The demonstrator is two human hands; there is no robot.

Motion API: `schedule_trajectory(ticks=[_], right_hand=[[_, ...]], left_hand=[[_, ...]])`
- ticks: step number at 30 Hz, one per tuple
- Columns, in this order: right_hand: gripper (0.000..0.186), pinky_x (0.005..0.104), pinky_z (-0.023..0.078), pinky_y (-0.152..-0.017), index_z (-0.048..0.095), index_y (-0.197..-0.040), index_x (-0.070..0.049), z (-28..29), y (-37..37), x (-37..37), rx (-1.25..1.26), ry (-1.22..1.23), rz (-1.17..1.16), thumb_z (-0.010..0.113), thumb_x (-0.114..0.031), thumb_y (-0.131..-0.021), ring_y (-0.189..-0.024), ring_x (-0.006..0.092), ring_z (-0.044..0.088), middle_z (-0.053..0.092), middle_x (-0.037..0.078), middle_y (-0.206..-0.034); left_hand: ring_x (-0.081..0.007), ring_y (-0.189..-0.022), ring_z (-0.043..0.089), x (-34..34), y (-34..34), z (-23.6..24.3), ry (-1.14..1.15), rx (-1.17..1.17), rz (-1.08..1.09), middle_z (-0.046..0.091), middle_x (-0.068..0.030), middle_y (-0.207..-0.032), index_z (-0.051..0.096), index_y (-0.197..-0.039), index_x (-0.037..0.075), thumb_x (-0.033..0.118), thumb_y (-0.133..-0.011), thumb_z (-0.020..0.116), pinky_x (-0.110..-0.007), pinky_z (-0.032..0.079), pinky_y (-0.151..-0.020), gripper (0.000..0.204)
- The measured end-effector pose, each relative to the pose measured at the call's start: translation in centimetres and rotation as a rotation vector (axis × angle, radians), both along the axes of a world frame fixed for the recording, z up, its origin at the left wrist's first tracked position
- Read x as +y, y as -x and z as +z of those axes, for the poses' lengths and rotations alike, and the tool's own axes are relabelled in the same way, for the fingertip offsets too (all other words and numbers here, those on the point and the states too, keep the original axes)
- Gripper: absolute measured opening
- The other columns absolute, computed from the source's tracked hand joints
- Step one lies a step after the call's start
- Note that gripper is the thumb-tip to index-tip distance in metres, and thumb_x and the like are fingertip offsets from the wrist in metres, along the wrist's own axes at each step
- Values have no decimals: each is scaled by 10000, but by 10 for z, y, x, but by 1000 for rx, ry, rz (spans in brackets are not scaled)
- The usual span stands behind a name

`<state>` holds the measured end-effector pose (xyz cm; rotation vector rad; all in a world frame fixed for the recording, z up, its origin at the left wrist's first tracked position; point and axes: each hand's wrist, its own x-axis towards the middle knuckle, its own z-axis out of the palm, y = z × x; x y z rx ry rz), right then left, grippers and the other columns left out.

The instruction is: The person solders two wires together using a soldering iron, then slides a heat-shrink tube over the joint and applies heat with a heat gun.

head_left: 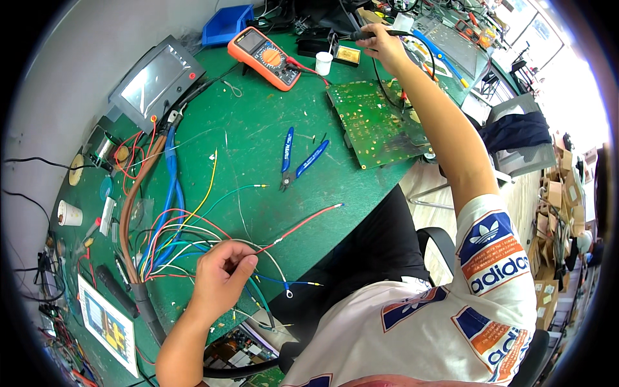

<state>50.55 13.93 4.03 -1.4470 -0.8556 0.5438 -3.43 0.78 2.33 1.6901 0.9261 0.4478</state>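
Observation:
My left hand (225, 277) is pinched on a red wire (303, 224) at the near edge of the green bench; its free end points up and right. More thin coloured wires fan out around that hand from a thick cable bundle (137, 213). One white wire ends in a ring terminal (289, 294). At the far side, my right hand (385, 48) is closed round a black-handled soldering iron (363, 36), beside its black stand (311, 46) and a yellow sponge tray (348, 55). The iron's tip is too small to make out.
Blue-handled cutters (303, 161) lie open mid-bench. A green circuit board (377, 122) sits under my right forearm, with an orange multimeter (264, 58) to its left. A grey screen unit (155, 84), white cup (69, 213), small white pot (324, 63) and blue bin (227, 24) stand around.

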Motion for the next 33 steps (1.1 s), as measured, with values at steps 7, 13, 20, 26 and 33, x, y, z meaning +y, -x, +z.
schedule_trajectory(ticks=[7, 13, 20, 26, 33], right_hand=[[345, 343, 399, -829, 713, -1013, -117, -4, -20, 10, -7, 33, -34, 523, -390, -922, -829, 98, 554, 649, 0, -732], [332, 405, 405, -1010, 687, -910, -91, -12, -30, 34, -26, 198, -88, 620, -416, -913, -794, 133, 586, 663, 5, -744], [301, 330, 494, -836, 691, -870, -114, -39, -34, 69, 415, 207, -19, 752, -408, -879, -680, 127, 532, 637, -22, -735], [550, 348, 406, -541, 732, -975, -33, -35, -82, 53, 226, 442, 250, 616, -568, -920, -562, 180, 554, 713, 72, -783], [305, 267, 448, -642, 697, -962, -14, 14, 112, -97, -641, 21, 284, 668, -315, -923, -720, 114, 597, 685, 53, -813]], left_hand=[[-45, -651, 504, 0, 0, 2, 4, 16, 2, 574, 8, -743, 648, -922, 0, 20, -898, 700, -211, 409, -560, 61], [-45, -659, 522, 1, 2, 1, 47, -3, 7, 601, -1, -768, 651, -937, -5, 23, -899, 700, -211, 415, -565, 68], [-17, -683, 501, 1, 5, 7, 56, 16, -9, 566, 44, -776, 632, -957, 17, 36, -935, 663, -189, 385, -582, 43], [-44, -662, 529, 1, 8, 6, 81, 10, 11, 613, -4, -768, 643, -946, -6, 36, -911, 682, -214, 425, -576, 68], [-63, -829, 567, 10, 13, 5, 142, 28, -87, 612, -22, -916, 596, -1043, -20, -33, -908, 634, -231, 471, -707, 141]])
